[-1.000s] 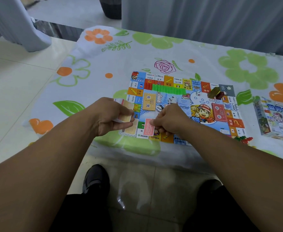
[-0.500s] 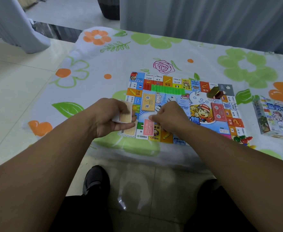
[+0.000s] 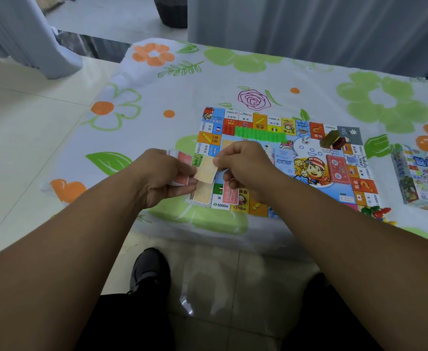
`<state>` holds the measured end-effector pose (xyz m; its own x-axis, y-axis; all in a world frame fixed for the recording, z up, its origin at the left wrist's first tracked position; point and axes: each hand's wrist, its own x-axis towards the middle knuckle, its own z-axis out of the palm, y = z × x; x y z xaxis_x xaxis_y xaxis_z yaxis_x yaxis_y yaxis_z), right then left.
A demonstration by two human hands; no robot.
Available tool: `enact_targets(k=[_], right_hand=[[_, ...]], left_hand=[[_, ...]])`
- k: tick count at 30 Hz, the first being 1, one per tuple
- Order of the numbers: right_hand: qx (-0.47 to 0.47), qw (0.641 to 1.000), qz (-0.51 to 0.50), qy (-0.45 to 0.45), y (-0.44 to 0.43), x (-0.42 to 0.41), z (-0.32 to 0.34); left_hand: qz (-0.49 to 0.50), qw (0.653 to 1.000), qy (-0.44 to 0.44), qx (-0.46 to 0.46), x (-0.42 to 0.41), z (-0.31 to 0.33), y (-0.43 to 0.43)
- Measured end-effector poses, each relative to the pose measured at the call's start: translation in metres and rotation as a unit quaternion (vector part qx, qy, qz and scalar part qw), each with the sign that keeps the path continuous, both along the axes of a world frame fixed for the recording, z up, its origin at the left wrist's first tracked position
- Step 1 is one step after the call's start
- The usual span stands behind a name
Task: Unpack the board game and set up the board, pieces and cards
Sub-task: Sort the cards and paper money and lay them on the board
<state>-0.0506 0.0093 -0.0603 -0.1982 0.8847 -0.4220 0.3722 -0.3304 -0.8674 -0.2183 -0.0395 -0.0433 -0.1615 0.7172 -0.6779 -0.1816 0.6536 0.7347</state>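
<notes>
**Both hands on cards at the board's near corner**

The left hand grips a small stack of cards, reddish on top. The right hand pinches one pale yellow card over the near-left corner of the board, where a yellow note and a pink note lie side by side. The game box sits well off to the right.

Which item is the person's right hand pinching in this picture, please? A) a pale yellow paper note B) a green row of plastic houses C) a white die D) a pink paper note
A: the right hand pinches the edge of the pale yellow paper note beside the stack of paper notes in the left hand; the pink paper note lies flat on the colourful game board.
</notes>
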Motion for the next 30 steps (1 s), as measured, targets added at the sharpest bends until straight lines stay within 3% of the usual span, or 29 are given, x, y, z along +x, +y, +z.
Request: enact_targets(k=[6, 15, 18, 23, 30], right_hand=[[0.01, 0.991, 0.063, -0.118, -0.001, -0.005, -0.018], [0.085, 0.974, 0.074, -0.194, 0.002, -0.007, -0.027], [0.098, 0.981, 0.067, -0.155, 0.003, -0.006, -0.018], [0.054, 0.997, 0.055, 0.006, -0.004, -0.005, 0.003], [0.041, 0.998, 0.047, 0.01, -0.001, 0.012, 0.007]], left_hand=[[0.015, 1.0, 0.01, 0.002, -0.014, -0.004, 0.0], [0.014, 0.999, -0.039, -0.015, -0.01, 0.0, 0.001], [-0.01, 0.999, -0.046, -0.018, -0.007, 0.0, 0.0], [-0.043, 0.998, -0.042, -0.008, 0.001, 0.001, 0.001], [-0.053, 0.998, -0.031, -0.001, 0.013, -0.002, 0.006]])
